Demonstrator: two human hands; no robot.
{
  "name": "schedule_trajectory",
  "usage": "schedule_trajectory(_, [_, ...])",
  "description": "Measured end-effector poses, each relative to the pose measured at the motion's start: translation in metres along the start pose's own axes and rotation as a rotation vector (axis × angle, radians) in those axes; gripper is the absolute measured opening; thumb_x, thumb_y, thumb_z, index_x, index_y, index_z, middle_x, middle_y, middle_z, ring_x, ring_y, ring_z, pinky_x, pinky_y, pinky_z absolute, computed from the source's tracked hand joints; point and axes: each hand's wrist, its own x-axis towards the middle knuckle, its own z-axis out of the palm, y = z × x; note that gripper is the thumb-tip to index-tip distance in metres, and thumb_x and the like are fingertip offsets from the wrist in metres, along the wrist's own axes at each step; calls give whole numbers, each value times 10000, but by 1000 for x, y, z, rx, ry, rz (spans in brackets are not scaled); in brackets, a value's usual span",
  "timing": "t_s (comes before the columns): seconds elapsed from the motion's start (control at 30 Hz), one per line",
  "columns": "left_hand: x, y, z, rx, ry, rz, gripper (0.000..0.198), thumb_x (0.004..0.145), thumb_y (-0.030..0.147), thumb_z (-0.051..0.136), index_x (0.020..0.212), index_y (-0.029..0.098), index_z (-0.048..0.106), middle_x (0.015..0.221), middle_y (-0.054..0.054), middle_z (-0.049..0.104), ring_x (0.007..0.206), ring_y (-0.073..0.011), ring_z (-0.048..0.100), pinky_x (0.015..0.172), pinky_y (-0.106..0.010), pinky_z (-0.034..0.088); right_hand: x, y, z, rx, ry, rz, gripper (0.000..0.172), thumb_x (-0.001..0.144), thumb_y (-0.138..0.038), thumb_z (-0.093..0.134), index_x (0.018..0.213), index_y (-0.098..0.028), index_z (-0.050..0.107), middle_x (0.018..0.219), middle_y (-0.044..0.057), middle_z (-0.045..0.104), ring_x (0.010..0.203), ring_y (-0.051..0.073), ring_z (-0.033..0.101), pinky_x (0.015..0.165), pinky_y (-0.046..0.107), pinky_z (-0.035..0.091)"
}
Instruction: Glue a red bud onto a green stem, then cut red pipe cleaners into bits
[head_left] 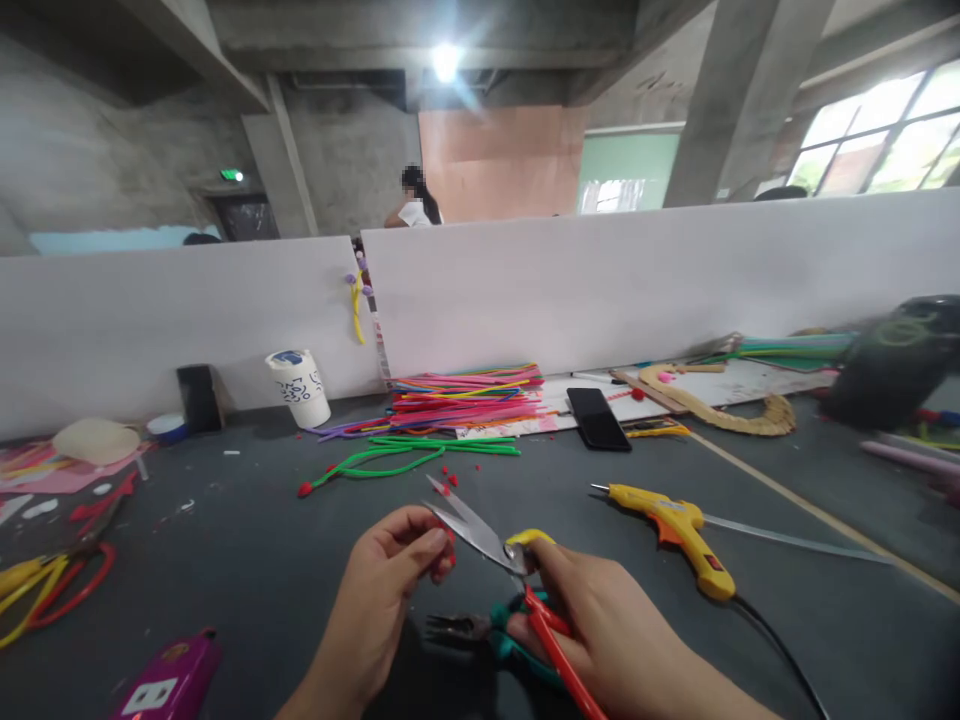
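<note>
My right hand (600, 610) is wrapped round scissors (480, 540) with red and yellow handles. Their blades stand apart and point up and left, the tips just above my left hand. With fingers pinched together, my left hand (382, 575) holds a small red piece (451, 550), mostly hidden by the fingertips. Pliers (465, 628) with teal handles lie beneath my right hand, partly covered by it. Small red scraps (452, 480) are scattered beyond the blades. Past them, green pipe cleaners (390, 458) lie on the dark table, one with a red tip.
Bundled pipe cleaners (465, 400), a white cup (300, 388) and a phone (598, 418) sit near the white partition (637, 290). On the right lies a yellow glue gun (679, 525) with its cord. A purple device (169, 680) and other scissors (67, 590) are at left. A person (418, 205) is beyond.
</note>
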Motion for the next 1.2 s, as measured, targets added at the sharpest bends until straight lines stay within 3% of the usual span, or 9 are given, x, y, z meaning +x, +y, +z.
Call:
schedule_trajectory(0.17, [-5,0,-2,-25,43,-1,65,693,204,638,694,141,624,627,1,585,558,-83,466,523,-184,374,1,8,-1,-98,-123,-9,355,780,-527,444,811,-179,505,750,72,616,614,219,550,514,271,278])
schedule_trajectory(0.57, [3,-4,-7,-115,113,91,72,688,193,653,745,151,647,649,10,606,543,-73,510,539,-179,409,19,0,6,-76,-181,-30,364,794,-543,409,810,-191,504,743,67,635,641,224,577,506,266,275])
schedule_trajectory(0.73, [3,-3,-5,-179,73,98,41,710,179,630,702,139,633,693,-9,631,628,-94,554,606,-193,432,22,-10,0,-72,-168,2,355,803,-544,398,784,-200,482,715,53,630,608,205,560,494,259,248])
schedule_trajectory(0.9, [3,1,-3,-228,81,114,19,712,165,625,707,148,629,653,14,613,568,-69,514,582,-181,420,23,-23,-1,-53,-112,-7,337,798,-539,423,752,-209,469,681,28,615,567,181,531,484,249,232])
schedule_trajectory(1.2, [-3,-3,0,-187,78,148,14,708,148,614,712,154,626,650,14,607,576,-84,531,567,-187,419,8,-7,10,-130,-37,-40,326,809,-503,408,832,-188,491,726,55,617,604,195,547,512,255,271])
